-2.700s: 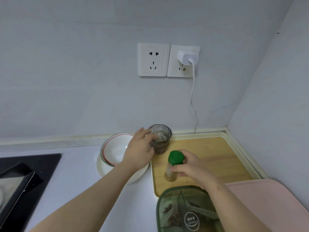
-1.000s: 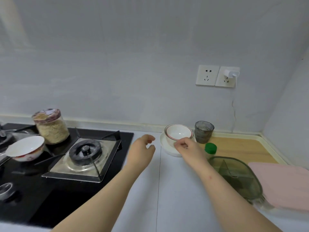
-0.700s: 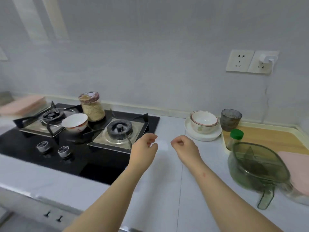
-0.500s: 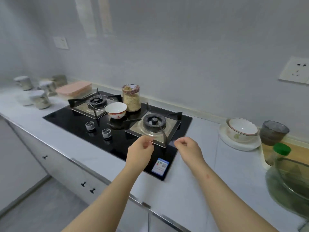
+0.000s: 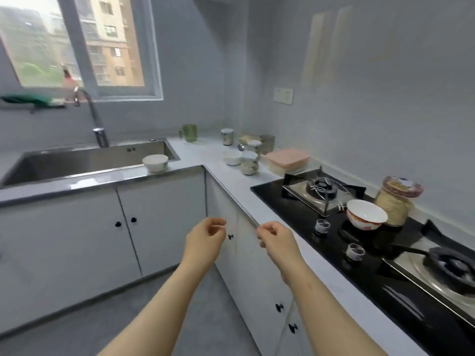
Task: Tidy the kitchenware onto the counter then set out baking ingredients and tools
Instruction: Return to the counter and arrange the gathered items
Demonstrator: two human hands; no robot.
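White cupboard doors (image 5: 159, 222) sit behind 2 bare hands. The left hand (image 5: 205, 240) and the right hand (image 5: 279, 240) hang in the air side by side, near each other but not touching. Each hand has loosely curled fingers and holds nothing.

Seen from the hands, a red and white bowl (image 5: 366, 214) is at 3 o'clock. It sits on the black stove (image 5: 334, 242), between the 2 burners. A jar of pale grains (image 5: 395, 201) stands just beside that bowl, on its far side.

At 10 o'clock a plain white bowl (image 5: 155, 162) sits at the right front corner of the steel sink (image 5: 77, 163). A bent tap (image 5: 95, 119) stands behind the sink.

At 11 o'clock a green cup (image 5: 189, 133) stands on the grey counter (image 5: 205, 152), near the wall. At 12 o'clock a small white bowl (image 5: 231, 157) sits on the counter with a short jar (image 5: 248, 163) just beside it. At 1 o'clock a pink box (image 5: 287, 158) lies near the stove. More little jars stand behind it, too blurry to tell apart.
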